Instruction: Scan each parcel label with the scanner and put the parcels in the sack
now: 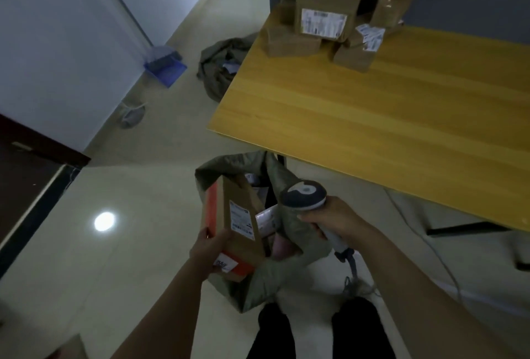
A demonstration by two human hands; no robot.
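Yellow wooden table (372,115), boxed parcels (324,14), pale tiled floor (129,258)

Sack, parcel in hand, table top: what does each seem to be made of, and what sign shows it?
Sack: probably thin woven or plastic cloth, matt grey-green; it creases and slumps. Parcel: brown cardboard, matt, with folded edges, orange tape and a paper label. Table top: looks like wood or wood-look laminate, smooth yellow with grain stripes.

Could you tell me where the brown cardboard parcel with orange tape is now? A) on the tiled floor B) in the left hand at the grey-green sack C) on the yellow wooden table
B: the left hand grips the brown cardboard parcel with orange tape at the mouth of the grey-green fabric sack.
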